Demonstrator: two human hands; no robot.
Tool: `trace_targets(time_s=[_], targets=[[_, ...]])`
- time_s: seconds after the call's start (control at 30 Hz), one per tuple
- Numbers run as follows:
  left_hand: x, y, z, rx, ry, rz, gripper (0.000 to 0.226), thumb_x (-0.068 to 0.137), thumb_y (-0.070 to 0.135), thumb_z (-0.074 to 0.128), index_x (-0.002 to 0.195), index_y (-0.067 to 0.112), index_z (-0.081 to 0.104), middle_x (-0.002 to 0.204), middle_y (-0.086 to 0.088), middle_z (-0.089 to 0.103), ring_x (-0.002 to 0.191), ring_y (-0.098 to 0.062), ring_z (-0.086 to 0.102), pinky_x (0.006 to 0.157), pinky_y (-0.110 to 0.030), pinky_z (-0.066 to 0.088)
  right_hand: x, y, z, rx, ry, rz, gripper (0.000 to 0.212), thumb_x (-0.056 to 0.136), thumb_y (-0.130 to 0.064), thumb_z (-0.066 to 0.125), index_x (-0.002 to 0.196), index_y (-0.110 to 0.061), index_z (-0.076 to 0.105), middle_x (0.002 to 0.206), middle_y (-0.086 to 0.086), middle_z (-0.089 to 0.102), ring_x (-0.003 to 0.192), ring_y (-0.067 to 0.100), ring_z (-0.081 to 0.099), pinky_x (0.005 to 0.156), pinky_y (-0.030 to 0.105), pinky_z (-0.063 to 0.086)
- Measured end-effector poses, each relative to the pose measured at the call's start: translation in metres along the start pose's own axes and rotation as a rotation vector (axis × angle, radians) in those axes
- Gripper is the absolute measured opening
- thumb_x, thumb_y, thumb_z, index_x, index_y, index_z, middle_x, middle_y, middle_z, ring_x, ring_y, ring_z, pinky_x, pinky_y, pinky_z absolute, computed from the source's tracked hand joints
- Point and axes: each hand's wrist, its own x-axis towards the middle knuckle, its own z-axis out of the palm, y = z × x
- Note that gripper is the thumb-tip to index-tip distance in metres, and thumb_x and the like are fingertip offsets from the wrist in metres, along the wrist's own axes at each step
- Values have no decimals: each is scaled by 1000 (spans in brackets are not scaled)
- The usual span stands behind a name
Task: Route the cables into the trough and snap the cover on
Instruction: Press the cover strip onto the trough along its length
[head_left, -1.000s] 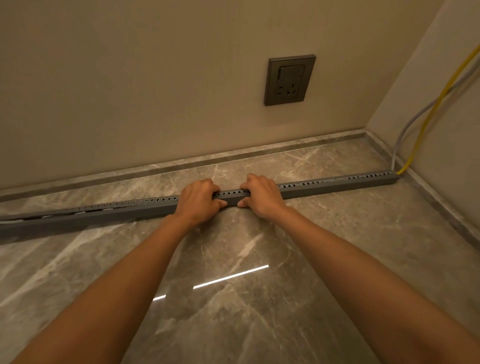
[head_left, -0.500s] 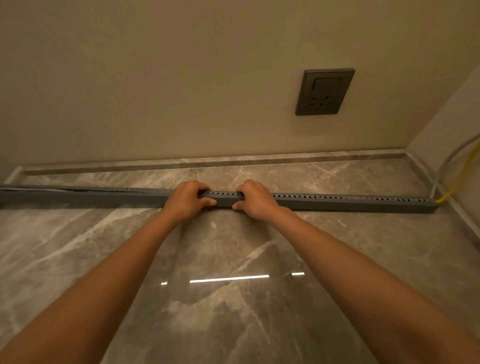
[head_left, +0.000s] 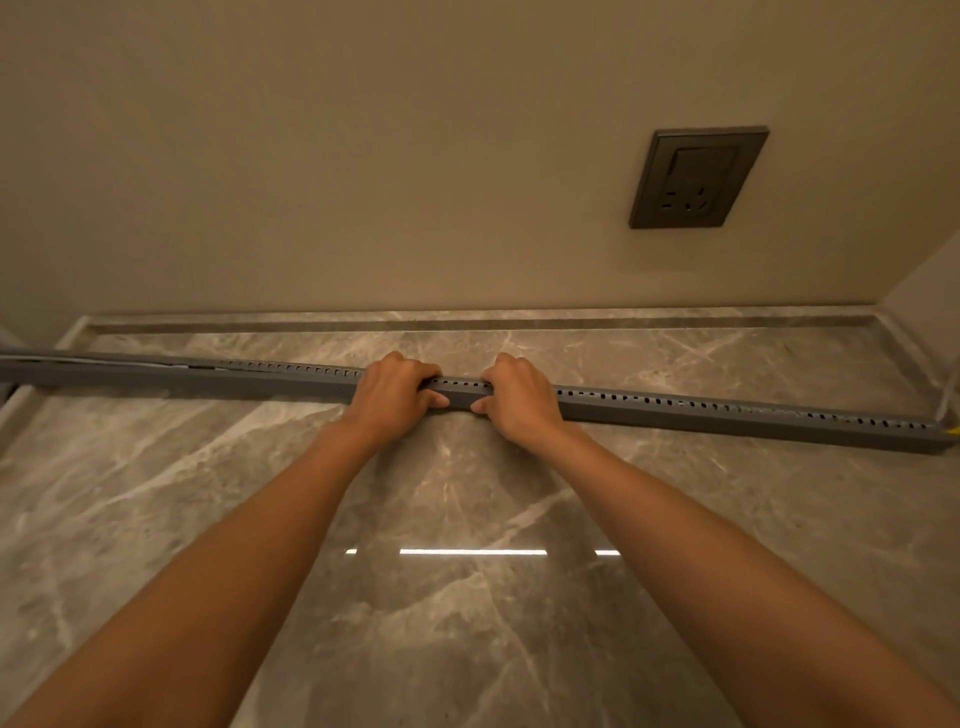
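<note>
A long grey slotted cable trough (head_left: 727, 413) lies on the marble floor, running from the left edge to the right corner. My left hand (head_left: 397, 392) and my right hand (head_left: 519, 397) both clasp it near its middle, fingers curled over the top, thumbs on the near side, a short gap between them. The cover looks seated along the right and middle stretch. At the far left (head_left: 130, 364) the top looks slightly raised and uneven. A bit of yellow cable (head_left: 951, 430) and a pale cable (head_left: 948, 397) show at the right end. The cables inside are hidden.
A dark wall socket (head_left: 696, 179) sits on the beige wall above right. A marble skirting strip (head_left: 467, 319) runs along the wall base. Walls close the space at both sides. Glossy floor stretches between me and the trough.
The view has swung to the left, so the socket and right corner sit further right and the cables are nearly out of frame. Both hands stay clasped on the trough at about the same spot.
</note>
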Motion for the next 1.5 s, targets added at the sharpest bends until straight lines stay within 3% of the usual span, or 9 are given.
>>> trace_targets(time_s=[0.13,0.33,0.6,0.77,0.97,1.17,1.5], targets=[[3,-5,-2,-60,-57,32,23,86,26,63,102,10,67,99,-13,70,96,-28,58,80,-35,43,3,-2,-5,19,-64,36,31,85,-23,65,107,-2,64,112,16,62,103,32,58,82,36,46],[3,-34,-15,-118,-140,95,33,90,14,59,122,5,58,122,-15,61,113,-29,54,99,-40,43,9,-18,-5,53,-118,105,28,81,-22,69,101,-3,67,103,16,68,97,31,62,74,33,44],[2,-116,-37,-94,-192,67,35,84,27,67,113,8,65,111,-15,66,100,-28,58,80,-34,44,18,-87,32,83,-22,99,29,84,-22,66,108,-6,65,111,15,65,104,31,58,91,38,43],[6,-124,-33,-68,-143,143,30,82,30,67,105,10,68,104,-13,66,95,-28,58,69,-30,37,24,-113,50,90,49,141,29,83,-24,66,109,-12,65,113,12,63,107,29,56,94,36,37],[8,-128,-29,-17,-82,232,33,84,33,65,107,9,67,107,-13,63,99,-30,57,78,-36,44,23,-117,49,135,87,193,30,78,-18,72,106,-9,69,106,14,65,102,28,57,79,26,35],[7,-128,-29,-20,-65,246,32,83,33,66,102,8,69,104,-13,65,98,-31,58,77,-35,44,25,-119,44,81,39,184,33,78,-17,72,110,-9,68,112,14,63,106,28,55,83,28,38],[-5,-149,-46,-53,-195,119,34,79,27,70,107,10,63,107,-12,63,96,-27,57,74,-33,42,32,-126,43,2,-82,60,30,82,-21,68,109,-9,64,111,12,65,105,29,58,87,36,44]])
